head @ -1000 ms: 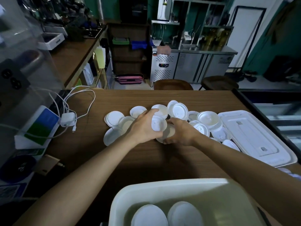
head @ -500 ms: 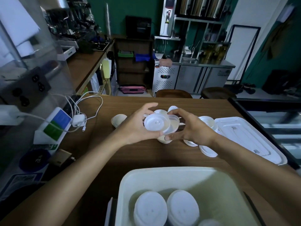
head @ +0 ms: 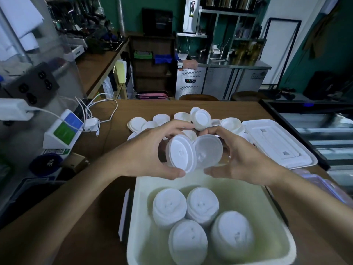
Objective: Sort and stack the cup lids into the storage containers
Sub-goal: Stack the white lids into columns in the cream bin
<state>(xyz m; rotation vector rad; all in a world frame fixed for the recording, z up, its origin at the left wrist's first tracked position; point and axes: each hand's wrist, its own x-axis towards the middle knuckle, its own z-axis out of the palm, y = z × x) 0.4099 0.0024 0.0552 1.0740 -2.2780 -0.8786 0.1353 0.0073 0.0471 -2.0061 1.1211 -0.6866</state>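
- Four stacks (head: pixel 169 207) of lids stand inside the bin (head: pixel 133 217), so we judge a good share of the sorting done.
- Past the bin's far rim, loose lids (head: pixel 202 119) lie scattered and overlapping on the worktop (head: pixel 107 142). We judge these to be the work left, and there are many.
- Just above the bin's far rim, our left grip (head: pixel 150 150) clasps a held stack (head: pixel 181 153), thumb beneath and fingers over the top.
- Beside it, our right grip (head: pixel 246 161) curls round a single lid (head: pixel 208 150), whose edge touches the held stack.
- We judge the step in hand to be nesting that lid onto the held stack before it goes down into the bin.
- Inside the bin, the four stacks crowd the middle and near part. Bare floor shows along the far wall and at the far right corner, which we judge room enough for another stack.
- The bin's walls stand raised, so anything we lower must clear the far rim first.
- Beyond the bin's right corner a flat cover (head: pixel 277 142) lies close to the worktop's right edge.
- Left of the bin the worktop is bare wood. A charger (head: pixel 91 124) and its cables lie farther off, beyond the bin's left side.
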